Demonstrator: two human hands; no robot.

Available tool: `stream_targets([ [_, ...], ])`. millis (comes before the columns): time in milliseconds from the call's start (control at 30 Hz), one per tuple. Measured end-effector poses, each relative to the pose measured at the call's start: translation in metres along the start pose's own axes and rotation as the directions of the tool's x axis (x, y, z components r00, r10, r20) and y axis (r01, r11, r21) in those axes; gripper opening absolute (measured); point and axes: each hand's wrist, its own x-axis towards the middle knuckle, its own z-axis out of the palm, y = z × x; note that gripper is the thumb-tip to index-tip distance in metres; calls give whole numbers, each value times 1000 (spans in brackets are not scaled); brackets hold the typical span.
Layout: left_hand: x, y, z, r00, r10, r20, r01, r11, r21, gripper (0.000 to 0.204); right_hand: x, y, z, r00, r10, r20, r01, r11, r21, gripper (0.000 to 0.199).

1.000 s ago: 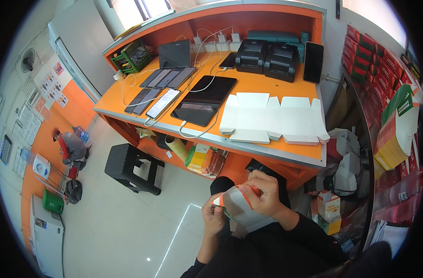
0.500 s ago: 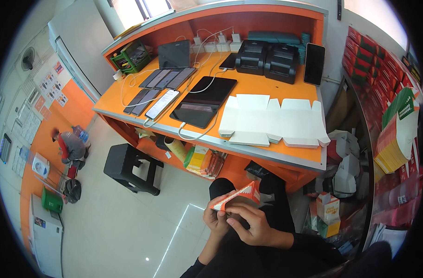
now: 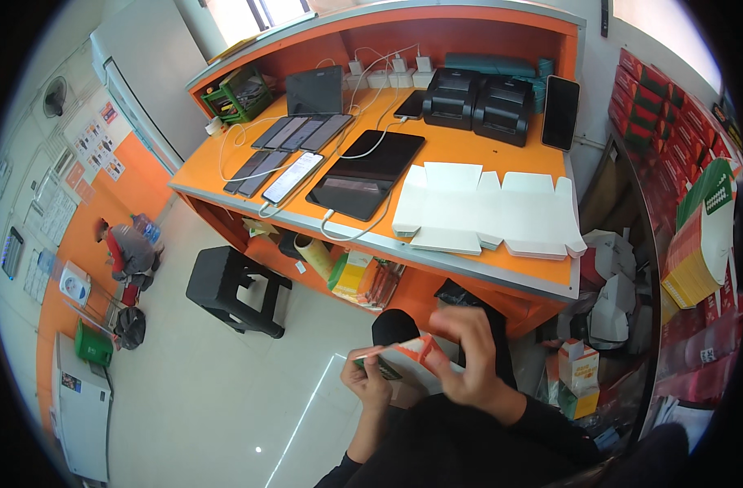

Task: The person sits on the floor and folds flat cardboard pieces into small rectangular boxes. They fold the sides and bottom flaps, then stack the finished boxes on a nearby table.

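I hold a small folding paper carton [image 3: 416, 348], orange-red with white and a green panel, low in front of my lap. My left hand [image 3: 368, 381] pinches its left end between thumb and fingers. At its right end is my right hand [image 3: 476, 362], with fingers raised and spread, slightly smeared by motion. The right thumb lies close against the orange-red flap; whether it touches I cannot tell. Beyond my knees, flat white carton blanks [image 3: 485, 211] lie stacked on the right part of the orange desk [image 3: 371, 106].
Phones [image 3: 294, 177], a black tablet [image 3: 367, 175] with cables and two black printers [image 3: 477, 106] occupy the desk. A black stool [image 3: 237, 289] stands left. Stacked cartons [image 3: 701, 244] fill the right-hand shelf, with a yellow-white carton [image 3: 579, 378] below. Another person [image 3: 131, 252] crouches far left.
My right hand has lifted off the carton's underside and its fingers have spread. The carton has turned, now showing a green panel. My left hand has shifted slightly left.
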Motion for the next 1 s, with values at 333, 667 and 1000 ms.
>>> stream_targets([
  [333,-2,15,3,950,149,276,-174,983,66,36,-14,28,5,984,-180,-16,179,984,-25,31],
  [667,3,19,15,966,246,79,-256,875,411,37,6,24,11,986,-35,165,35,999,4,23],
  [1000,84,-12,-29,976,-129,-175,139,989,48,33,0,55,-11,558,315,768,-511,859,19,24],
])
